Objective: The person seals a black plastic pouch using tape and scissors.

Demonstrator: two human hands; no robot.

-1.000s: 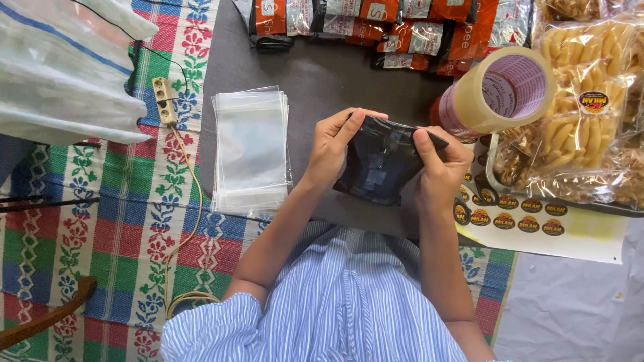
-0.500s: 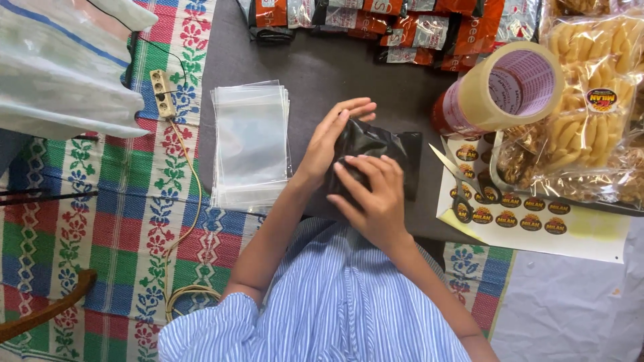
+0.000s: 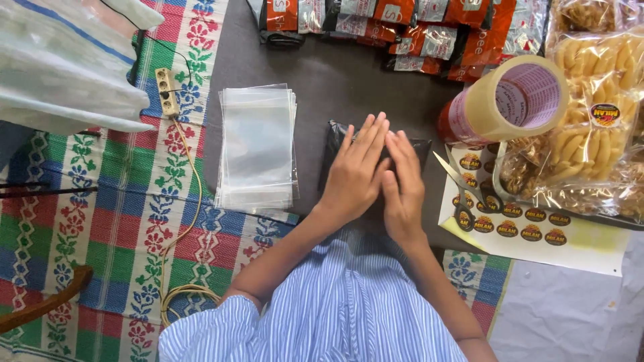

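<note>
hands flat on black pouch | tray: bagged snacks

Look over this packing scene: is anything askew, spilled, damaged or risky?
Nothing is spilled or torn. One oddity: the metal scissors lie partly on the white sheet of round stickers, blades pointing toward the right hand. Both hands, left hand too, press flat on the black plastic pouch.

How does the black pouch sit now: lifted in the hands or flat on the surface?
Flat. The black pouch lies on the dark grey surface, with the left hand and right hand pressed palm-down on it, fingers straight.
</note>
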